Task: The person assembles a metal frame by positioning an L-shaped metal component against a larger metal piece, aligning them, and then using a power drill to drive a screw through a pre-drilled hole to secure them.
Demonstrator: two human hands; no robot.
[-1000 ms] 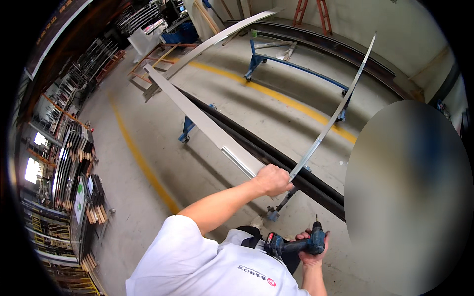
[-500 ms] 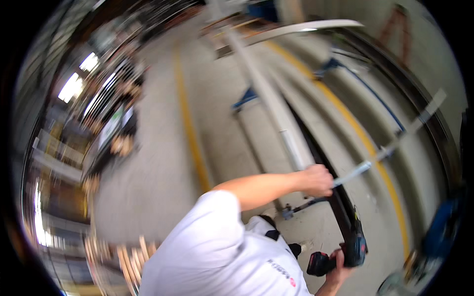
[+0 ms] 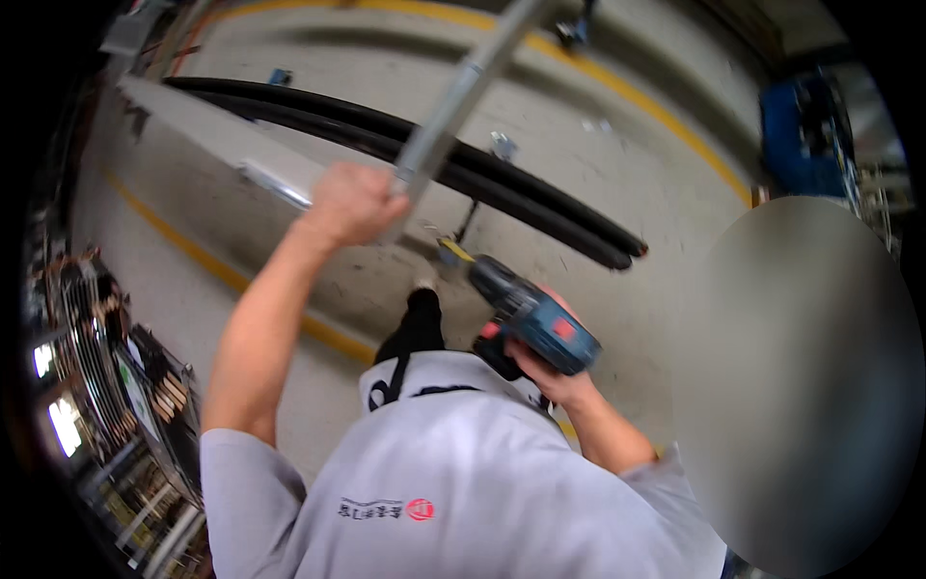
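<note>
My right hand is wrapped round the grip of a blue-and-black cordless drill, held in front of my waist. The drill points away to the upper left, with a yellow piece at its front. My left hand is closed at the near end of a grey metal bar, its fingers partly smeared by motion. The bar slants up and away, passing over two long dark tubes. A pale long beam with a shiny strip lies left of this hand.
Yellow lines mark the concrete floor. A blue machine stands at the far right. Stacked stock on racks lines the left side. A large blurred grey patch hides the right.
My view has swung to the right, so the beam and bar lie at new angles. Both hands appear further left in view; the drill is still in my right hand.
</note>
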